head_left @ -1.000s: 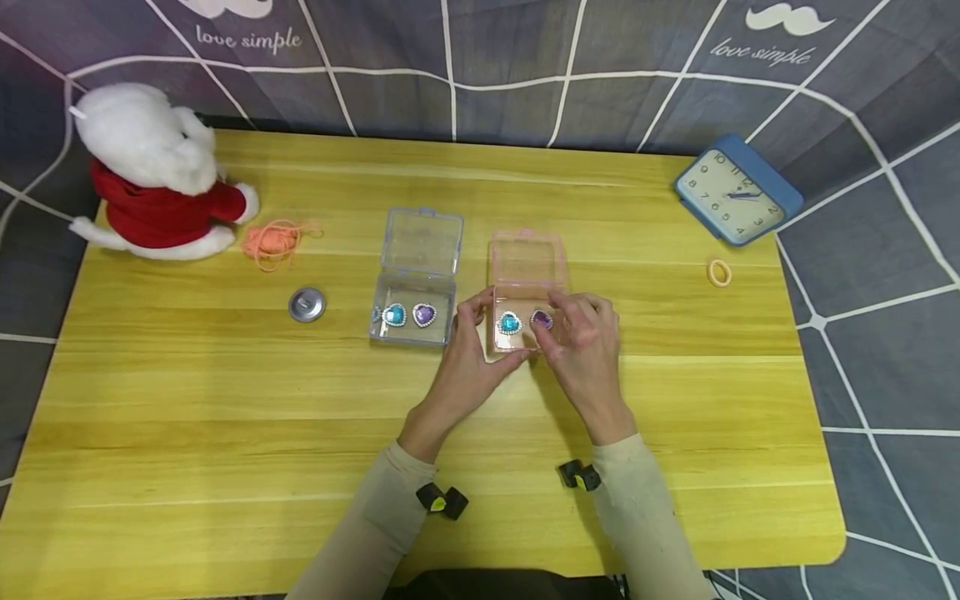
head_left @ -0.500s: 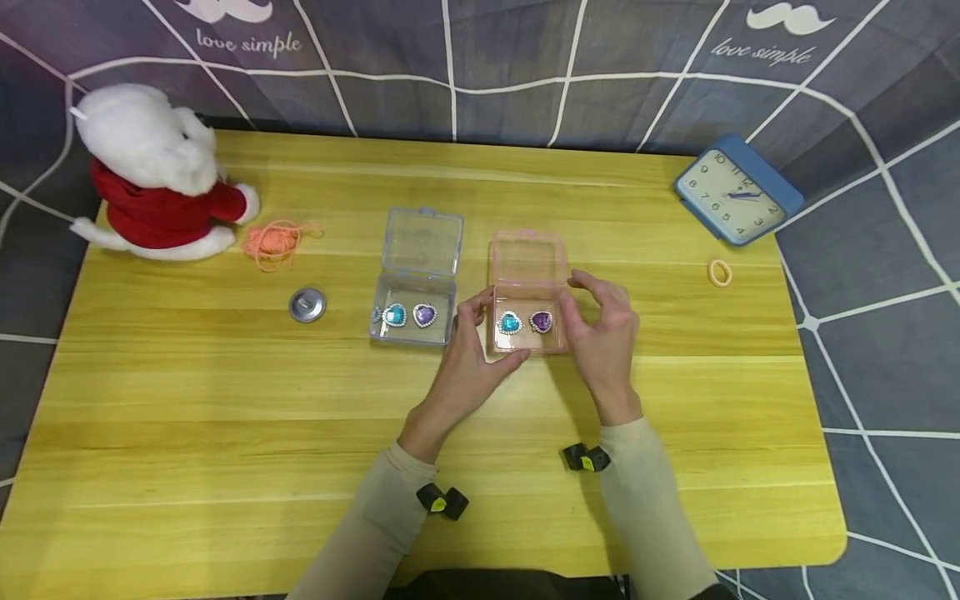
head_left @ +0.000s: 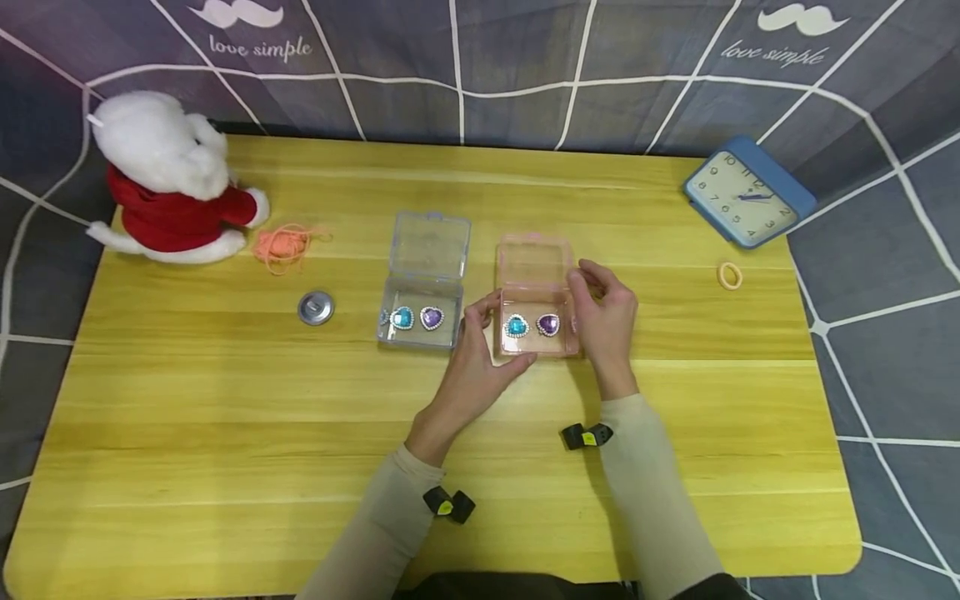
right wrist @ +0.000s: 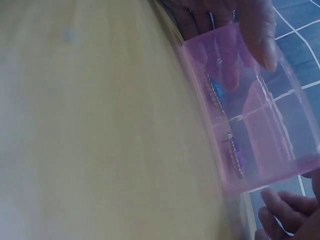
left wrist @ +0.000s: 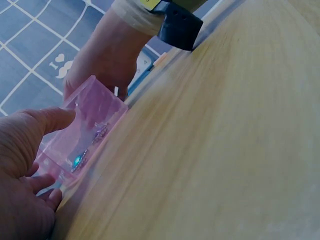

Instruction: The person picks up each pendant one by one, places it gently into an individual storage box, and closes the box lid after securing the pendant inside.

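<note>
My left hand (head_left: 468, 375) holds a pink clear plastic box (head_left: 506, 340), its thumb along the front wall and its fingers around the left side. Inside lie a turquoise heart-shaped gem (head_left: 516, 326) and a purple heart-shaped gem (head_left: 548, 325), both edged with small sparkling stones. The box's lid (head_left: 534, 262) stands up behind. At the right side, by the lid's edge, is my right hand (head_left: 609, 321) with loosely bent fingers; in the right wrist view several fingers (right wrist: 280, 212) sit beside the box. Any light contact there is hard to make out.
Left of the pink box stands an open bluish clear box (head_left: 420, 335) with similar gems. Farther left are a grey metal disc (head_left: 316, 308), orange yarn (head_left: 283, 244) and a white plush toy in red (head_left: 180, 187). A blue clock (head_left: 750, 193) and orange ring (head_left: 729, 276) lie right.
My right hand has let go of the purple gem, drawn back to the right and moved up beside the lid. My left hand keeps its hold on the pink box. The head view has shifted slightly.
</note>
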Action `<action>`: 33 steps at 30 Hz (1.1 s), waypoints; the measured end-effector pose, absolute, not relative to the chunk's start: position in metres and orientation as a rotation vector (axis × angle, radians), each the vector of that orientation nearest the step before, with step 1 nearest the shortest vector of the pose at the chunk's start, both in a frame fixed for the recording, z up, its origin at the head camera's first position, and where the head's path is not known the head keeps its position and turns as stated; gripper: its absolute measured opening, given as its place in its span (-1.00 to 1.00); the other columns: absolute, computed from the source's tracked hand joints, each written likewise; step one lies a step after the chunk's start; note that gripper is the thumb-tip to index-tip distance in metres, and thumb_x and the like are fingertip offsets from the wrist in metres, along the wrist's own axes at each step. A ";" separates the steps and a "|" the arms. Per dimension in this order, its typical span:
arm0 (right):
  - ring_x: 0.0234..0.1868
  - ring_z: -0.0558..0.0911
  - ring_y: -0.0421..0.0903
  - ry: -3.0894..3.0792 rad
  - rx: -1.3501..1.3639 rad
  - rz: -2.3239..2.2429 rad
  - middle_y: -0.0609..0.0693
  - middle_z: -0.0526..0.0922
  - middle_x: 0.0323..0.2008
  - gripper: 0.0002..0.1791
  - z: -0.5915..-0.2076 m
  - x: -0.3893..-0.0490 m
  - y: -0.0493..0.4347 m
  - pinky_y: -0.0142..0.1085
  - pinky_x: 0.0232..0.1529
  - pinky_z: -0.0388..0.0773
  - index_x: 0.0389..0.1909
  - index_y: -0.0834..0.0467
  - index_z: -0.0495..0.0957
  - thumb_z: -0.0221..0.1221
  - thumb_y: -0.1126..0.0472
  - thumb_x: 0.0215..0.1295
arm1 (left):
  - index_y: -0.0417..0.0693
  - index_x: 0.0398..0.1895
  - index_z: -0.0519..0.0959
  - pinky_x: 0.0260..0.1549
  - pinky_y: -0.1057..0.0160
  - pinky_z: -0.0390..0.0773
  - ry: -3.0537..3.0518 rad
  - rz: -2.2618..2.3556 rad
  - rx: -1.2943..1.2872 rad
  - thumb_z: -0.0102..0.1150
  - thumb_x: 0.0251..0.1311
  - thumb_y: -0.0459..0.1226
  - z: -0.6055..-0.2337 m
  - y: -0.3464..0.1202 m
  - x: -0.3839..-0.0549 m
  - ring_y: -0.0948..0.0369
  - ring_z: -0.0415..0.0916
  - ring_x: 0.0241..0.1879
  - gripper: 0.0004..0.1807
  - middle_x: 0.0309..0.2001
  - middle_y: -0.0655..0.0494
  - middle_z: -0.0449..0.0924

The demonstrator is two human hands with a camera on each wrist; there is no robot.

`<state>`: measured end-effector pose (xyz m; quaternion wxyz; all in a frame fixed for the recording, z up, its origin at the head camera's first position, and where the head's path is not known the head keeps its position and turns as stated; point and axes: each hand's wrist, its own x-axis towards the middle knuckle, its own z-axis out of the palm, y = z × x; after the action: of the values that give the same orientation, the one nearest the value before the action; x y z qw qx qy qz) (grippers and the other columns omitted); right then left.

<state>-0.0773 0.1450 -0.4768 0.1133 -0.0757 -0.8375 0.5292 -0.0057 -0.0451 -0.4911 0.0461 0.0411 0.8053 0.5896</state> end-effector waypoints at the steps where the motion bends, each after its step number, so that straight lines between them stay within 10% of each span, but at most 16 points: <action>1: -0.11 0.78 0.10 -2.453 -0.232 1.570 0.23 0.81 -0.07 -0.62 -0.476 -0.079 0.144 -0.35 -0.08 0.66 0.09 0.34 0.72 0.29 0.12 0.45 | -0.09 0.49 0.12 0.51 0.00 0.27 2.460 1.796 0.125 0.57 0.18 -0.20 -0.491 -0.045 -0.006 -0.01 0.23 0.49 -0.05 0.59 0.08 0.17; 20: -0.02 0.78 -0.05 -2.254 -0.402 1.943 0.32 0.76 0.01 -0.63 -0.468 -0.095 0.146 -0.31 0.13 0.69 0.15 0.39 0.66 0.19 0.18 0.56 | -0.11 0.48 0.11 0.51 -0.03 0.28 2.477 1.786 0.168 0.56 0.19 -0.21 -0.490 -0.043 -0.007 -0.02 0.22 0.49 -0.05 0.60 0.07 0.15; 33: -0.01 0.73 -0.01 -2.126 -0.301 2.058 0.04 0.82 -0.14 -0.60 -0.457 -0.087 0.146 -0.13 0.21 0.61 0.05 0.33 0.71 0.16 0.05 0.60 | -0.07 0.50 0.14 0.49 -0.12 0.29 2.444 1.791 0.102 0.57 0.17 -0.18 -0.489 -0.045 -0.005 -0.08 0.25 0.47 -0.04 0.60 0.13 0.15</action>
<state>-0.0871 0.1465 -0.4574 0.0836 -0.1007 -0.7122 0.6897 -0.0048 -0.0451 -0.4895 0.0547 0.0337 0.8049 0.5899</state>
